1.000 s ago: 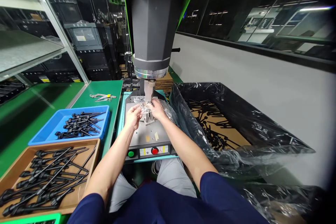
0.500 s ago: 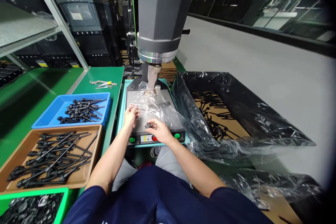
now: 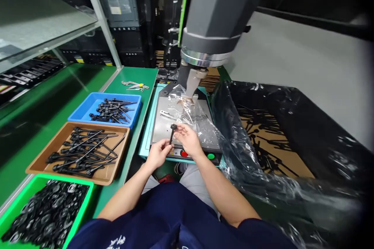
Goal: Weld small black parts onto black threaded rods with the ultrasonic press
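Upright before me is a black rod with a knobbed head (image 3: 172, 135). My right hand (image 3: 189, 140) pinches it near the head. My left hand (image 3: 158, 153) is closed on its lower end with thumb and fingertips. Both hands are over the front edge of a grey metal work plate (image 3: 163, 126). Beyond them, the tapered metal tip (image 3: 193, 81) of a big grey machine head (image 3: 210, 27) points down at the plate. Clear plastic film (image 3: 188, 111) is bunched around the tip, and a small slotted metal piece (image 3: 167, 114) lies left of it.
To the left stand a blue tray (image 3: 76, 116) and a brown tray (image 3: 37, 163) of similar black rods, and a green bin (image 3: 87, 202) of small black parts. Hand tools (image 3: 134, 85) lie behind. On the right, a film-lined box (image 3: 304, 97) holds more rods. Green (image 3: 210, 156) and red (image 3: 184, 153) buttons line the machine's front.
My left hand has come down from the plate to the rod's lower end. The rod now shows lengthwise instead of head-on. The view has turned to the left.
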